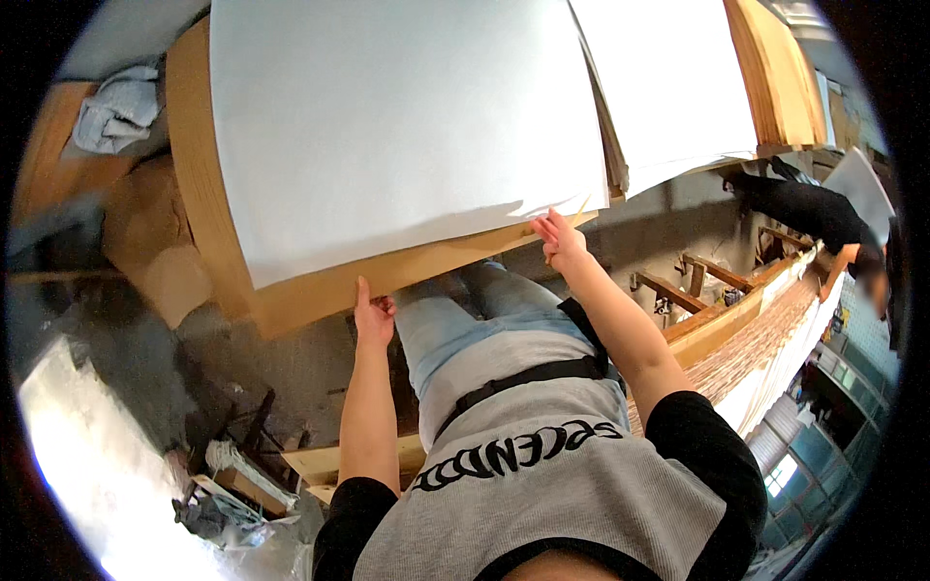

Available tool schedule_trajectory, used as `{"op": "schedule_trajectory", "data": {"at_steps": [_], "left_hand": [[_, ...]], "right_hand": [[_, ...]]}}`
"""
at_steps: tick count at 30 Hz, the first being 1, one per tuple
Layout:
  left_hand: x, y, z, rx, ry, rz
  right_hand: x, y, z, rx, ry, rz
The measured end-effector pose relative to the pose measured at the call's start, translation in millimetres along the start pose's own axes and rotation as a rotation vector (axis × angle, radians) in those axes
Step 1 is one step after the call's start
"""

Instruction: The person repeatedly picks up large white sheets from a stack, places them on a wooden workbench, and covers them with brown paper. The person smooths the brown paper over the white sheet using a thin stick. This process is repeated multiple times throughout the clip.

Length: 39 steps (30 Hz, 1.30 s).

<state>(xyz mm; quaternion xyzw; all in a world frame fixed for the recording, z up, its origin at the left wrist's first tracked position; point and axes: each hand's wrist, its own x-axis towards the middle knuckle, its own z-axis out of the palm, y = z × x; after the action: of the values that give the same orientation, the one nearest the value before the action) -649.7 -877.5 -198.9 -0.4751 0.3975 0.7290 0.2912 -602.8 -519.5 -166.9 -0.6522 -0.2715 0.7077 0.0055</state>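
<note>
A large white sheet lies over a larger brown sheet, whose border shows along the near and left sides. At the brown sheet's near edge is my left hand, its thumb up against the edge and its fingers curled below. My right hand is at the near right corner of the white sheet, fingertips over its edge. A thin yellow stick, perhaps a pencil, passes through the right hand's fingers and points away from me.
A second white-topped stack stands to the right, with brown sheets beyond it. Further right are a long pile of layered sheets, a wooden frame and another person in black. A crumpled grey cloth lies at far left.
</note>
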Motion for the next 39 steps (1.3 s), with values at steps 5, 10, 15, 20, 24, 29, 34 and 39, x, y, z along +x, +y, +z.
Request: {"op": "schedule_trajectory", "data": {"at_steps": [5,10,15,20,24,29,34,39], "left_hand": [[-24,-8,-12,0.194,0.113,-0.17],[1,66,4,0.04,0.271,0.441],[46,123,2,-0.292,0.47,0.292],[36,126,19,-0.2,0.58,0.27],[16,108,6,-0.138,0.539,0.29],[5,67,-28,-0.176,0.501,0.34],[4,57,-38,-0.084,0.478,0.408],[1,59,-38,0.004,0.448,0.41]], "right_hand": [[13,1,3,0.03,0.038,0.068],[19,-7,3,-0.043,0.142,0.022],[44,-15,0,-0.062,0.061,0.109],[69,-25,-14,-0.122,-0.002,0.112],[44,-27,-5,-0.187,0.062,0.091],[45,-33,-19,-0.258,0.048,0.102],[61,-43,-18,-0.164,-0.026,0.166],[70,-49,-26,-0.185,0.011,0.077]]}}
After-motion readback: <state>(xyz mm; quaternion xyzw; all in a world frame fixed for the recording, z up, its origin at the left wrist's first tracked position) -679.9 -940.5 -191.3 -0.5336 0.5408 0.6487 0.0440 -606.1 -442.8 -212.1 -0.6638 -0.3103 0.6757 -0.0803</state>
